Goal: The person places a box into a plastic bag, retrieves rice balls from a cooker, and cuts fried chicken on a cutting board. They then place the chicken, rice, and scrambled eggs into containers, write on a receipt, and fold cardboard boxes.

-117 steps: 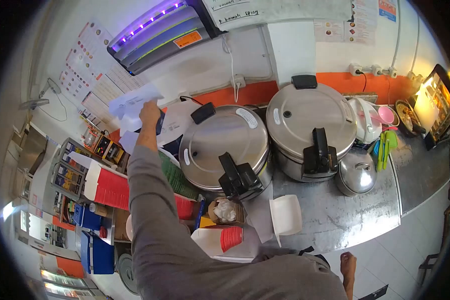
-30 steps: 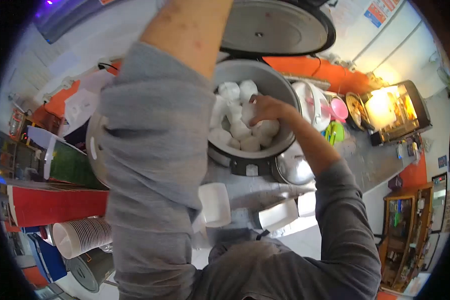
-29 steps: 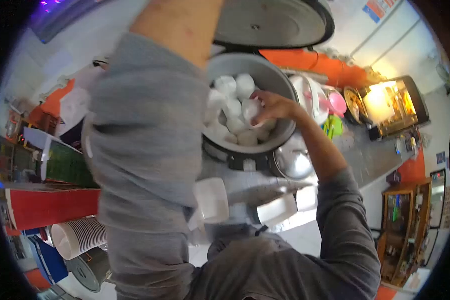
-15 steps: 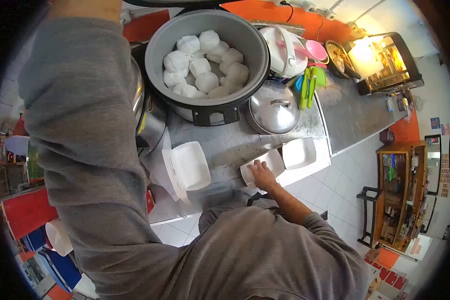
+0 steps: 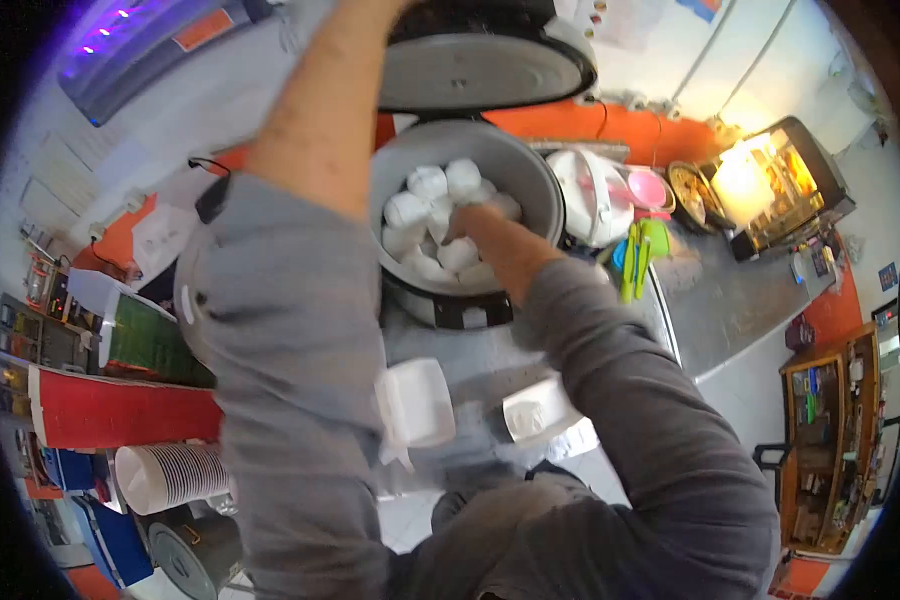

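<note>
White wrapped bundles lie inside the open rice cooker, near the metal surface's back edge. The right hand reaches bent fingers among them; whether its grip pinches one, I cannot tell. The left hand is out of view, its grip unseen. Near the front edge sits a white food tray.

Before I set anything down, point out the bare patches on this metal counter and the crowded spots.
The counter looks bare between the two nearest white boxes, and right of the green utensils, before the lit display case. Crowded: inside the open cooker, right hand among white bundles.
</note>
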The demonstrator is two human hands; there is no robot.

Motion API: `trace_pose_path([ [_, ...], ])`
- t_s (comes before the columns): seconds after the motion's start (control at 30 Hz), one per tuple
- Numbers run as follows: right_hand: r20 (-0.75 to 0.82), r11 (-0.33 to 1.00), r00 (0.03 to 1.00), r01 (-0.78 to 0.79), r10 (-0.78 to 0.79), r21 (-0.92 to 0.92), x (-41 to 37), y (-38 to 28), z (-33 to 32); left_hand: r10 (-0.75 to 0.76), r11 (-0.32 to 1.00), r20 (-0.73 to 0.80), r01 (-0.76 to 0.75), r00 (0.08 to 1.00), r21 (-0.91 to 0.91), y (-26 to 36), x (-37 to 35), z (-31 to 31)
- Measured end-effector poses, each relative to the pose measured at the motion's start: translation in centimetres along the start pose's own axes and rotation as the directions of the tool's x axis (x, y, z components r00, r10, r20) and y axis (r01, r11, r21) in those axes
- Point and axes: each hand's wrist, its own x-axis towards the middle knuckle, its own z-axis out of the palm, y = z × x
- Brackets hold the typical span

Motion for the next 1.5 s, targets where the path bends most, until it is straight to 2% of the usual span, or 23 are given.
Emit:
trace_pose_path([
  [0.1, 0.024, 0.999, 1.0, -0.003, 0.001, 0.052, 3.6, -1.1, -6.3, 0.025, 1.0, -0.137, -0.024, 0.99, 0.012, 1.0, -2.1, 0.8],
  [0.13, 0.04, 0.997, 0.999, 0.0, -0.003, 0.074, 4.6, -1.7, -8.0, -0.284, 0.944, -0.144, 0.302, 0.948, 0.129, 0.2, -1.8, 0.4],
  [0.2, 0.083, 0.993, 0.997, 0.0, -0.009, 0.115, 5.8, -3.0, -11.1, -0.136, 0.962, -0.283, 0.195, 0.949, 0.191, -1.7, -1.7, 1.6],
  [0.3, 0.22, 0.978, 0.976, -0.041, -0.005, 0.203, 6.2, -3.5, -11.3, -0.134, 0.954, -0.323, 0.211, 0.937, 0.215, -1.9, -1.8, 1.7],
  [0.47, 0.57, 0.866, 0.82, -0.319, 0.048, 0.385, 0.9, 1.5, -2.0, -0.148, 0.988, -0.117, 0.142, 0.982, -0.06, 1.9, -3.9, 1.7],
  [0.53, 0.146, 0.785, 0.987, -0.037, -0.069, 0.619, -8.2, 2.2, -3.2, -0.126, 0.992, -0.201, 0.129, 0.972, 0.0, 1.4, -7.2, 3.6],
  [0.6, -0.055, 0.677, 0.917, 0.331, -0.394, 0.657, -18.4, 3.4, -2.3, -0.133, 0.989, -0.199, 0.144, 0.971, 0.04, 4.4, -13.7, 6.4],
  [0.67, -0.338, 0.621, 0.772, 0.634, -0.538, 0.461, -25.5, 5.7, 3.6, 0.026, 0.981, -0.244, 0.021, 0.969, 0.191, -0.7, -19.3, 10.1],
  [0.73, 0.152, 0.691, 0.969, 0.026, -0.196, 0.722, -31.1, 6.7, 8.0, 0.046, 0.925, -0.222, 0.042, 0.974, 0.377, -3.0, -24.6, 12.6],
  [0.8, 0.381, 0.708, 0.913, -0.364, 0.143, 0.606, -32.7, 8.6, 15.2, 0.015, 0.836, -0.21, 0.103, 0.978, 0.539, -3.4, -28.3, 14.7],
  [0.87, 0.3, 0.807, 0.884, -0.456, 0.359, 0.376, -32.9, 11.3, 23.6, 0.048, 0.809, -0.334, 0.16, 0.941, 0.566, -4.1, -31.6, 17.4],
  [0.93, -0.033, 0.879, 0.909, -0.392, 0.415, 0.272, -32.2, 14.2, 33.5, 0.126, 0.841, -0.5, 0.175, 0.857, 0.512, -4.4, -35.8, 20.8],
  [0.97, -0.048, 0.884, 0.924, -0.346, 0.379, 0.314, -32.0, 14.9, 36.2, 0.148, 0.86, -0.555, 0.171, 0.819, 0.481, -4.0, -38.3, 22.4],
  [1.03, -0.047, 0.876, 0.955, -0.249, 0.293, 0.412, -31.6, 15.3, 38.3, 0.012, 0.994, -0.294, 0.021, 0.956, 0.107, -2.0, -41.2, 27.2],
  [1.07, -0.078, 0.867, 0.956, -0.218, 0.281, 0.448, -31.7, 14.8, 38.9, -0.164, 0.986, -0.084, 0.161, 0.983, -0.035, -1.4, -42.6, 30.5],
  [1.1, -0.084, 0.864, 0.957, -0.211, 0.278, 0.457, -32.2, 14.7, 39.0, -0.374, 0.915, 0.186, 0.394, 0.909, -0.086, 0.5, -42.8, 33.2],
  [1.17, -0.323, 0.844, 0.899, -0.088, 0.296, 0.529, -33.9, 15.2, 37.4, -0.611, 0.725, 0.358, 0.681, 0.706, -0.106, -2.3, -46.7, 41.7],
  [1.2, -0.333, 0.842, 0.894, -0.082, 0.299, 0.533, -35.4, 15.9, 37.1, -0.607, 0.732, 0.356, 0.674, 0.71, -0.096, -4.6, -48.3, 45.7],
  [1.27, -0.375, 0.693, 0.829, -0.021, 0.415, 0.72, -39.2, 18.3, 36.6, -0.821, 0.553, 0.219, 0.83, 0.527, 0.077, -7.9, -49.4, 52.0],
  [1.37, -0.43, 0.676, 0.759, -0.019, 0.489, 0.737, -47.6, 23.1, 38.9, -0.834, 0.541, 0.301, 0.796, 0.463, 0.271, -6.4, -44.8, 54.8],
  [1.4, -0.409, 0.655, 0.735, -0.063, 0.541, 0.753, -51.0, 24.5, 40.2, -0.906, 0.423, 0.116, 0.886, 0.408, 0.19, -6.5, -44.6, 56.9],
  [1.47, -0.354, 0.59, 0.692, -0.13, 0.63, 0.797, -57.9, 27.5, 43.1, -0.817, 0.546, 0.03, 0.757, 0.575, 0.359, -7.4, -45.3, 59.3],
  [1.5, -0.314, 0.542, 0.668, -0.159, 0.674, 0.825, -61.2, 28.9, 45.0, -0.607, 0.74, 0.124, 0.502, 0.785, 0.448, -8.2, -46.0, 59.7],
])
